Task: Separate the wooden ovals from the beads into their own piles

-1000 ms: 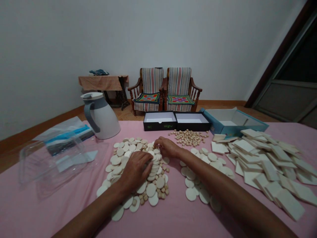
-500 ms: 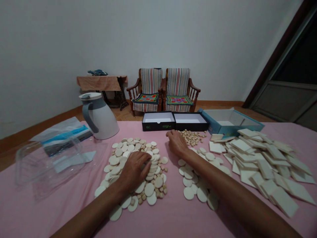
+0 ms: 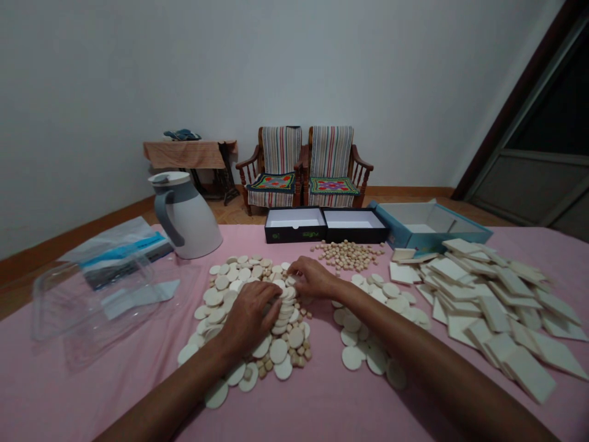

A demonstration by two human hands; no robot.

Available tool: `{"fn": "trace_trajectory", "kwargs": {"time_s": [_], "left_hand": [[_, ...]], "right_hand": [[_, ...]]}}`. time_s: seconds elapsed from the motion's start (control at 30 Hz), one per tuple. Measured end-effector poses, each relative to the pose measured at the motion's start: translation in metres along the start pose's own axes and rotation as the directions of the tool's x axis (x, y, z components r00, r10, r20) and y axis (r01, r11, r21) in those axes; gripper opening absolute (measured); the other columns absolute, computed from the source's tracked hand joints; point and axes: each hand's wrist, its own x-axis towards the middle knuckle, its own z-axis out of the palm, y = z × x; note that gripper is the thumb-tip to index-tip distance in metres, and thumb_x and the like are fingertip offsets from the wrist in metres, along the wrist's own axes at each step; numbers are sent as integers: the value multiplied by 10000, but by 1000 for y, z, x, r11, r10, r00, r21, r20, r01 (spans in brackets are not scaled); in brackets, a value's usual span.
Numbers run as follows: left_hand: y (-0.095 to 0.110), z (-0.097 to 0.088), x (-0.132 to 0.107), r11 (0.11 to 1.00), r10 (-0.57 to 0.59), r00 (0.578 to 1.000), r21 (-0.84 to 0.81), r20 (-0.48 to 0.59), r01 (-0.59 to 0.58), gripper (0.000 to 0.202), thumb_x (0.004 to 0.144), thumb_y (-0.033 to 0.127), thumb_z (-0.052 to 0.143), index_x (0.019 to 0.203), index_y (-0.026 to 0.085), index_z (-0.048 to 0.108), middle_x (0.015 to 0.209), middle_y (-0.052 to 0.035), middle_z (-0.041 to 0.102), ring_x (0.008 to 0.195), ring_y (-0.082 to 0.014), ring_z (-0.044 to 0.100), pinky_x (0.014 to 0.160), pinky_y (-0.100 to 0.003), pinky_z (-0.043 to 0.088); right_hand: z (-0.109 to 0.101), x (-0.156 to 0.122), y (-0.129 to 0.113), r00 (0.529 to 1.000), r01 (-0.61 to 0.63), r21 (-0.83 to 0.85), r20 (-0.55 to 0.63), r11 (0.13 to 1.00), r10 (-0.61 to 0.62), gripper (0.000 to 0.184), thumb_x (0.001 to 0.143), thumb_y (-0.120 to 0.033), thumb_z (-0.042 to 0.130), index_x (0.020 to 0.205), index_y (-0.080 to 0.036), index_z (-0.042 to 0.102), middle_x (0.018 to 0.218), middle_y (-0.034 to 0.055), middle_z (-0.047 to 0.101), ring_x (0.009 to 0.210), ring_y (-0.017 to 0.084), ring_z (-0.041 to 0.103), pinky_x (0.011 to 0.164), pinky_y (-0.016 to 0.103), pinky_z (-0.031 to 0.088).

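Plastic forms the clear container [image 3: 69,310] at the left of the frame; a white jug [image 3: 196,221] stands upright beyond it, near the far edge of the pink cloth [image 3: 324,380]. Left of centre spreads a pile of round discs [image 3: 213,298], with small blocks [image 3: 263,371] mixed in along its lower right. On this pile lies the person's left hand [image 3: 251,313], palm down, fingers slightly bent; whether it grips any discs cannot be told. At the pile's upper right edge, the right hand [image 3: 313,279] has its fingers curled downward; whether they pinch a piece cannot be made out. Two black boxes [image 3: 294,235] sit along the far edge, behind a heap of blocks [image 3: 348,256]. A strip of cloth separates the pile from a smaller group of discs [image 3: 391,291], crossed by the right forearm. Square tiles [image 3: 488,301] spread across the right side, a blue box [image 3: 442,237] behind them. Half a second ago the right hand was beside the heap; now it is at the pile, the left unmoved.
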Motion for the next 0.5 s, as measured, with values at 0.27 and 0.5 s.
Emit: {"fn": "trace_trajectory", "kwargs": {"time_s": [0.27, 0.5], "left_hand": [[0, 1, 0, 1000, -4, 1000, -15, 11, 5, 137, 873, 191, 515, 970, 164, 607, 945, -83, 665, 914, -234, 590, 826, -414, 465], [-3, 4, 0, 1000, -4, 1000, -31, -4, 4, 151, 877, 206, 517, 989, 164, 608, 963, -87, 665, 919, -232, 593, 836, -414, 464]], "right_hand": [[-104, -74, 16, 965, -62, -1, 257, 998, 60, 279, 694, -93, 557, 955, -156, 633, 966, 62, 624, 857, 169, 560, 775, 281, 443], [-113, -96, 20, 961, -116, 26, 255, 993, 106, 223, 781, -211, 580, 996, -181, 633, 1004, 61, 629, 900, 174, 568, 792, 290, 438]]}}
